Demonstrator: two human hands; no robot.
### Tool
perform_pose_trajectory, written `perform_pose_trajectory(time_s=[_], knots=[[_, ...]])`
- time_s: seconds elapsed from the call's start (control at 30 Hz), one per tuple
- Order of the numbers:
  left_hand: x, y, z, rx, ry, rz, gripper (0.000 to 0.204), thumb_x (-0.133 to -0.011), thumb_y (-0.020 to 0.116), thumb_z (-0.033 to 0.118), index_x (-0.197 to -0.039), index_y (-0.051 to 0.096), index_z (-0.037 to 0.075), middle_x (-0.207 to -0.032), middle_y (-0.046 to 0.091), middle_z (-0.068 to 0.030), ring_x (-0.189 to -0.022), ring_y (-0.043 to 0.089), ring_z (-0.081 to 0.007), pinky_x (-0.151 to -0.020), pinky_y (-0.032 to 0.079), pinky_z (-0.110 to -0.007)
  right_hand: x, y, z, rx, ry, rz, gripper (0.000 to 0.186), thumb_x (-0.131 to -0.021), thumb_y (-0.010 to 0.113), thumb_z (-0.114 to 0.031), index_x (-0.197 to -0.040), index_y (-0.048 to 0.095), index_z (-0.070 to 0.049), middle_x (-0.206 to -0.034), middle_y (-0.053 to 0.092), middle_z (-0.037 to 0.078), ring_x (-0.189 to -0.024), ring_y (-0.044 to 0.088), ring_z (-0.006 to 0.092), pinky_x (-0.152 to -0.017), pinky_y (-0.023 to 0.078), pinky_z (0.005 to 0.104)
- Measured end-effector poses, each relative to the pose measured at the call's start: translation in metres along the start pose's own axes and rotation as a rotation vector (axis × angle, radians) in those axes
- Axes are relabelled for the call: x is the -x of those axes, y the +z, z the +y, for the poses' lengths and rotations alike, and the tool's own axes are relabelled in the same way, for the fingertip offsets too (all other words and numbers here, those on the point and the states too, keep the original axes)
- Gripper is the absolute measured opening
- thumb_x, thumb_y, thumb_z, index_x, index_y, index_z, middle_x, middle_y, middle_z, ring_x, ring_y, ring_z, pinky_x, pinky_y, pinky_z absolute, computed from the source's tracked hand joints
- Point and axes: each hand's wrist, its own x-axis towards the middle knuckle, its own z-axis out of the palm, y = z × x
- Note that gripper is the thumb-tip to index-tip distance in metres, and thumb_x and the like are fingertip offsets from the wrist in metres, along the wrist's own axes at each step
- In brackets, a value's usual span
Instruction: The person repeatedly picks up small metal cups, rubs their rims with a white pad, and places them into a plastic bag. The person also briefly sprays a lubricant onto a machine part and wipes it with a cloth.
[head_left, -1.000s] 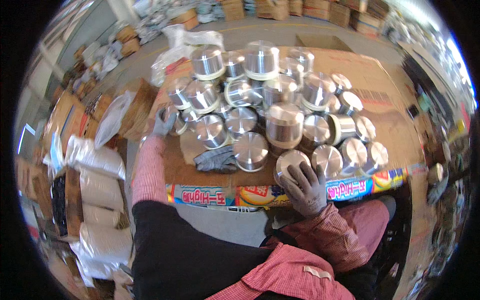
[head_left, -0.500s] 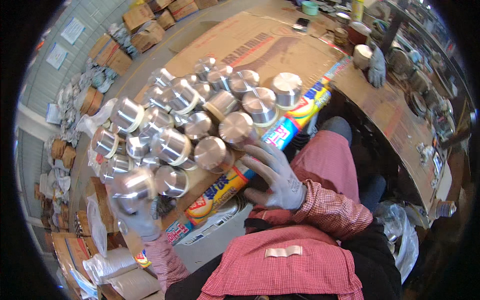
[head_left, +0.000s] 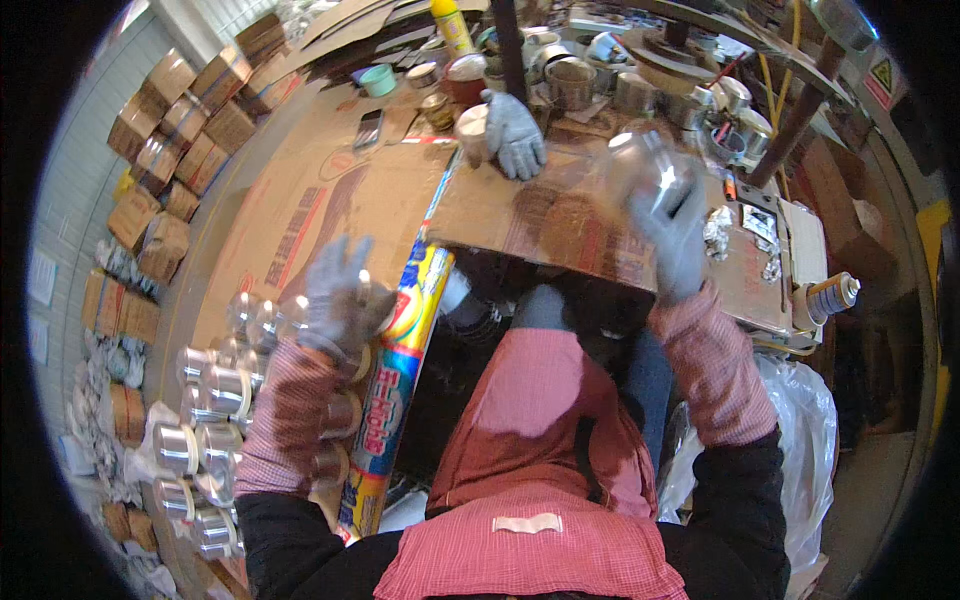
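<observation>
My right hand (head_left: 676,238), in a grey glove, grips a shiny metal cylinder (head_left: 640,165) and holds it above the right part of the bench. Motion blurs both of them. On the left, my gloved left hand (head_left: 335,300) has its fingers spread over the near end of a cardboard sheet (head_left: 285,215). Under and beside that hand and forearm stand several similar metal cylinders (head_left: 225,392), some with a pale band around the rim. My left sleeve hides part of the group. A colourful printed strip (head_left: 395,390) runs along the bench edge beside them.
An empty grey glove (head_left: 515,137) rests against a pale pot (head_left: 473,135) at the back. A dark phone (head_left: 369,128) lies on the cardboard. Cluttered pots and a wheel-like machine (head_left: 675,60) stand behind an upright post (head_left: 509,60). A clear plastic bag (head_left: 790,450) hangs at right.
The view has swung right. My right hand has left the cylinder group and now holds a metal cylinder over the right side. My left hand, at a cylinder before, now has its fingers spread.
</observation>
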Motion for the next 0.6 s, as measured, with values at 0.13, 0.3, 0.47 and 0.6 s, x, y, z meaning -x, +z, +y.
perform_pose_trajectory(time_s=[0.13, 0.3, 0.47, 0.6], knots=[[-0.020, 0.014, -0.064, 0.103, -0.233, -0.539, 0.096, -0.083, 0.079, 0.055, -0.156, 0.041, 0.006, -0.151, 0.044, -0.0313, -0.139, 0.044, -0.0481, -0.117, 0.037, -0.051, -0.133, -0.071, 0.078, 0.047, -0.024, 0.493, 0.102, -0.077, 0.094, -0.029, -0.150, 0.031, 0.004, -0.139, 0.054, 0.019, -0.118, 0.060, 0.0279, -0.096, 0.056, 0.0371], [-0.021, 0.016, -0.066, 0.017, -0.168, -0.694, 0.116, -0.078, 0.078, 0.065, -0.158, 0.032, -0.005, -0.157, 0.038, -0.0337, -0.148, 0.036, -0.0486, -0.123, 0.030, -0.051, -0.196, -0.071, 0.152, 0.795, 0.057, 0.358, 0.111, -0.070, 0.095, -0.052, -0.146, 0.041, 0.008, -0.138, 0.060, 0.026, -0.129, 0.059, 0.0375, -0.110, 0.046, 0.0458], [-0.022, 0.015, -0.051, 0.084, -0.223, -0.687, 0.121, -0.072, 0.086, 0.051, -0.158, 0.026, -0.009, -0.156, 0.040, -0.0335, -0.145, 0.042, -0.0470, -0.121, 0.035, -0.047, -0.181, -0.065, 0.141, 0.968, 0.203, 0.177, 0.111, -0.074, 0.091, -0.051, -0.155, 0.035, -0.001, -0.148, 0.055, 0.025, -0.137, 0.054, 0.0415, -0.116, 0.039, 0.0480], [-0.022, 0.018, -0.049, 0.194, -0.299, -0.689, 0.119, -0.071, 0.086, 0.049, -0.157, 0.027, -0.009, -0.154, 0.043, -0.0331, -0.145, 0.043, -0.0460, -0.120, 0.037, -0.047, -0.163, -0.070, 0.121, 1.199, 0.081, 0.106, 0.114, -0.075, 0.089, -0.049, -0.161, 0.029, -0.006, -0.155, 0.050, 0.022, -0.141, 0.049, 0.0412, -0.118, 0.038, 0.0460]])
